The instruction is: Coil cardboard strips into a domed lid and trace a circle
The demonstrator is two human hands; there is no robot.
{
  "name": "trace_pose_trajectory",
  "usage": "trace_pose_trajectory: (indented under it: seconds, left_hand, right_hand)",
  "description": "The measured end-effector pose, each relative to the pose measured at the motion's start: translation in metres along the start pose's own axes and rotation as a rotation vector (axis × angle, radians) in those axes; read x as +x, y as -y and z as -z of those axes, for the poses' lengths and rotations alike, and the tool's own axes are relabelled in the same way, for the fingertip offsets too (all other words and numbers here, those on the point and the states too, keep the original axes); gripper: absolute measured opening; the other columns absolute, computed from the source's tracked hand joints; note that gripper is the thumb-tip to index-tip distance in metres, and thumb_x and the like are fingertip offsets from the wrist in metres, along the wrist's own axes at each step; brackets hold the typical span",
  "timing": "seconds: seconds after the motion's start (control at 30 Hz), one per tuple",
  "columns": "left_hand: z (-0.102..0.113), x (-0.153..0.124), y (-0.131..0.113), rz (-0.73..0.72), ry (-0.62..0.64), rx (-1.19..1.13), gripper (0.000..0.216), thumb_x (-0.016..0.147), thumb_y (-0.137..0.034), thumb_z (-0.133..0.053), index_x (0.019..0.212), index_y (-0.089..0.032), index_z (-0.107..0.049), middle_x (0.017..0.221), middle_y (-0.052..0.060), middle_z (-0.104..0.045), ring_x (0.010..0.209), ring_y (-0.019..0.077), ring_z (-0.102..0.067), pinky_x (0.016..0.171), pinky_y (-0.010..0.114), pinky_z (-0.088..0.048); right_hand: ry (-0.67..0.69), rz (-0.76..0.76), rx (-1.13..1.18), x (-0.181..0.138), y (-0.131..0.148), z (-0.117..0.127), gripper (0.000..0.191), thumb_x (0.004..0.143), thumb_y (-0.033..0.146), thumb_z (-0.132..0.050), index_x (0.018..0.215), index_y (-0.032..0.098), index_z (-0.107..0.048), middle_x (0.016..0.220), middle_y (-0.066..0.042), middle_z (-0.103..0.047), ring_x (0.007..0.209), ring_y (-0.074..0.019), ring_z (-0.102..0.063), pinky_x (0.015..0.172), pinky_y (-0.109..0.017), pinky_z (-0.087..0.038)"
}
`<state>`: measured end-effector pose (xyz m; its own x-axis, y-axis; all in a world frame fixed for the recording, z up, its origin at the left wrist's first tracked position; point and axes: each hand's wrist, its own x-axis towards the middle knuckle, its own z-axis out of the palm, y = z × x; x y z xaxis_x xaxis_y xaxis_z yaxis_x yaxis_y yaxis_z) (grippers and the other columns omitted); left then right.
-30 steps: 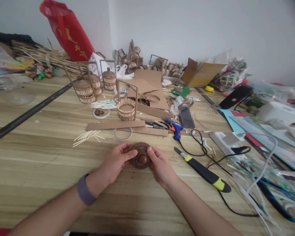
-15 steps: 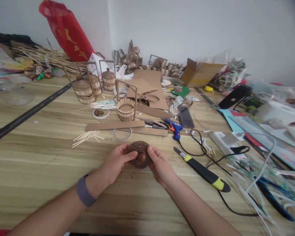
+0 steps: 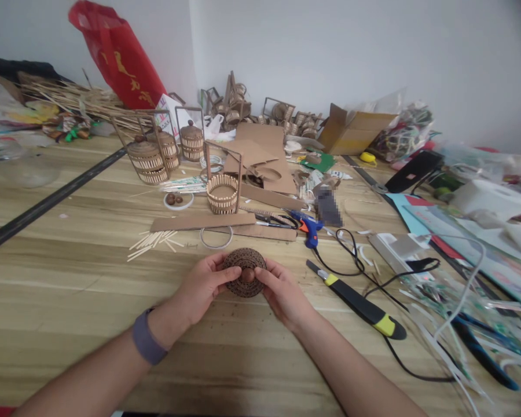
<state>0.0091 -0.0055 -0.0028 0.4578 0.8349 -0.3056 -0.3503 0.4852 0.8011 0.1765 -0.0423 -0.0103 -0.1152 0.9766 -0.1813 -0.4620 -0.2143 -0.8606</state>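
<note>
A round brown corrugated-cardboard lid with a dark wooden bead at its centre sits low over the wooden table. My left hand grips its left rim, thumb on top. From the right, my right hand holds the other rim, its thumb touching the bead. A purple band circles my left wrist.
Behind the lid lie a white ring, cardboard strips, loose sticks and an open stick basket. A blue glue gun and a black-yellow utility knife with cables lie right. Finished baskets stand farther back.
The lid has tipped slightly toward me and shifted a little left. My right thumb has slid inward onto the bead.
</note>
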Motion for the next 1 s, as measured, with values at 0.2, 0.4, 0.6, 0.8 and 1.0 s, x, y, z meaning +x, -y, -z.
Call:
trace_pose_trajectory:
  seconds: [0.2, 0.4, 0.6, 0.8, 1.0]
  left_hand:
    - [-0.002, -0.001, -0.001, -0.048, 0.027, 0.027, 0.039, 0.061, -0.031, -0.093, 0.093, -0.015, -0.077, 0.082, 0.004, -0.078, 0.077, 0.0189, -0.070, 0.076, 0.029, -0.053]
    - [-0.002, -0.001, -0.001, -0.052, 0.014, 0.038, 0.040, 0.060, -0.031, -0.093, 0.093, -0.016, -0.077, 0.084, 0.004, -0.078, 0.077, 0.0191, -0.070, 0.076, 0.030, -0.053]
    - [0.000, 0.000, 0.001, -0.055, 0.022, 0.037, 0.038, 0.063, -0.031, -0.092, 0.094, -0.016, -0.077, 0.081, 0.004, -0.077, 0.078, 0.0195, -0.070, 0.077, 0.031, -0.053]
    - [0.003, 0.002, -0.002, -0.027, 0.035, -0.058, 0.039, 0.066, -0.036, -0.092, 0.095, -0.017, -0.076, 0.093, 0.006, -0.078, 0.086, 0.0211, -0.071, 0.078, 0.030, -0.056]
    - [0.004, 0.001, -0.006, -0.010, 0.030, -0.090, 0.045, 0.064, -0.042, -0.093, 0.097, -0.018, -0.076, 0.093, 0.005, -0.078, 0.085, 0.0193, -0.071, 0.077, 0.028, -0.057]
  right_hand:
    - [0.010, 0.014, -0.024, 0.001, 0.000, -0.001, 0.030, 0.068, 0.046, -0.086, 0.073, 0.019, -0.073, 0.069, 0.001, -0.066, 0.070, -0.0163, -0.055, 0.075, -0.030, -0.041]
    - [0.024, 0.021, -0.029, 0.001, 0.000, -0.001, 0.032, 0.068, 0.048, -0.085, 0.071, 0.019, -0.072, 0.070, 0.000, -0.066, 0.071, -0.0166, -0.055, 0.076, -0.030, -0.041]
    - [0.018, 0.001, -0.010, 0.001, -0.001, 0.000, 0.031, 0.069, 0.046, -0.087, 0.074, 0.018, -0.075, 0.072, 0.000, -0.070, 0.072, -0.0159, -0.058, 0.077, -0.029, -0.043]
    - [-0.009, -0.046, 0.072, 0.004, 0.001, 0.007, 0.034, 0.069, 0.046, -0.088, 0.084, 0.018, -0.075, 0.082, -0.004, -0.076, 0.080, -0.0193, -0.067, 0.083, -0.034, -0.048]
    - [-0.017, -0.061, 0.108, 0.007, 0.002, 0.014, 0.036, 0.068, 0.048, -0.088, 0.084, 0.018, -0.075, 0.083, -0.006, -0.078, 0.078, -0.0197, -0.070, 0.078, -0.033, -0.053]
